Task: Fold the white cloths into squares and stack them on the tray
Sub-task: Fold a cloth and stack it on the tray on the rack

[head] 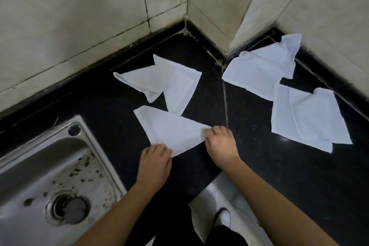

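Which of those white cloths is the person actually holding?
The triangular cloth nearest the person: the left hand and right hand grip its near corners. The other three cloths lie untouched farther back.

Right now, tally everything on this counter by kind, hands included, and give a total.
White cloths: 4
Steel sink: 1
Hands: 2, left hand and right hand
Total: 7

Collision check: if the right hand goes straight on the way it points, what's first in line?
The right hand points away-left across the held cloth it pinches. Next in line is probably the crumpled cloth.
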The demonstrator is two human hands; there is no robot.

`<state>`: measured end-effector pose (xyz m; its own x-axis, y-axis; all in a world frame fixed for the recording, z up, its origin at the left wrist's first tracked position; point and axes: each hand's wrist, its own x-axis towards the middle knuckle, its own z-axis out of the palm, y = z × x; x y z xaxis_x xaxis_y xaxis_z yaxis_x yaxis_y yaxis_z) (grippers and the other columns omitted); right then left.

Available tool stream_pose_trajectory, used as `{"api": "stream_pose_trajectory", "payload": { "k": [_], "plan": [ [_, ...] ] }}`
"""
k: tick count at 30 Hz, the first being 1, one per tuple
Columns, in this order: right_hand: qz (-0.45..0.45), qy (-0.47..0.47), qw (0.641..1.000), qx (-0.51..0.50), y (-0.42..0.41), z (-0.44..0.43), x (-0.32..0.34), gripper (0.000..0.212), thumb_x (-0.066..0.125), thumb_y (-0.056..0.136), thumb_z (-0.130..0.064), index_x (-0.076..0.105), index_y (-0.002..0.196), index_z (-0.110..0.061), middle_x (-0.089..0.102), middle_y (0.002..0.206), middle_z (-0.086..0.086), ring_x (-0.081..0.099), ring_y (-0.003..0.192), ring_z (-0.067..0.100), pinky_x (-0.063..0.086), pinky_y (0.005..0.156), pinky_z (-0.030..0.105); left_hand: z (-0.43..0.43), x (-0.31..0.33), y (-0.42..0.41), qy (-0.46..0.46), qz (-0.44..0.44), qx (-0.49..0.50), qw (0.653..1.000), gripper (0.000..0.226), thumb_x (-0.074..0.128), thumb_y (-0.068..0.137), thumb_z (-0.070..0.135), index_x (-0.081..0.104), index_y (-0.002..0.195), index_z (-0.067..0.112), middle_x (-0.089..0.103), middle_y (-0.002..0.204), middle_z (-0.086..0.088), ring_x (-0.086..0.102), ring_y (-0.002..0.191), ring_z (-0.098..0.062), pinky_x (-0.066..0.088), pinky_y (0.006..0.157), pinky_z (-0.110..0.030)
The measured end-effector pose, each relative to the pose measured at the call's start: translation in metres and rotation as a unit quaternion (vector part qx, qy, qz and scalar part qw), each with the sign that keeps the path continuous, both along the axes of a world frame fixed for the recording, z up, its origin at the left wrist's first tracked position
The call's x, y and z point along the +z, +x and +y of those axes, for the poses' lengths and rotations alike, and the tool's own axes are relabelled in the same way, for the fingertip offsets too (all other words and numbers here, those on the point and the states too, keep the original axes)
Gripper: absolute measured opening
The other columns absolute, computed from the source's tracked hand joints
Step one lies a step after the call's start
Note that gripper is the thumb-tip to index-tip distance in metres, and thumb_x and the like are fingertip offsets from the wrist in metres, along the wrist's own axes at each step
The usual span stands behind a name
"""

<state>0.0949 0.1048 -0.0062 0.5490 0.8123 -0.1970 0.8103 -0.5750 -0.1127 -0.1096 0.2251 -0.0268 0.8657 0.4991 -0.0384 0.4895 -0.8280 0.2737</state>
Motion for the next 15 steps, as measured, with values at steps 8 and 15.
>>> {"api": "stream_pose_trajectory", "payload": {
  "k": [8,15],
  "plan": [
    [0.037,0.042,0.998,0.042,-0.001,-0.019,-0.007,0.018,0.068,0.082,-0.033,0.068,0.094,-0.020,0.061,0.090,0.001,0.059,0.084,0.024,0.050,0.071,0.035,-0.005,-0.005,-0.015,0.026,-0.020,0.026,0.999,0.015,0.048,0.082,0.018,0.063,0.081,0.016,0.061,0.075,0.000,0.057,0.071,-0.023,0.042,0.067,-0.037],
    [0.045,0.064,0.988,0.137,0.000,-0.052,0.008,0.014,0.063,0.092,-0.029,0.067,0.091,-0.016,0.059,0.095,0.003,0.058,0.084,0.025,0.050,0.073,0.038,-0.035,0.032,-0.026,-0.055,-0.051,0.127,0.989,0.020,0.036,0.084,0.023,0.053,0.087,0.013,0.058,0.078,-0.003,0.053,0.068,-0.026,0.041,0.064,-0.036]
  ]
}}
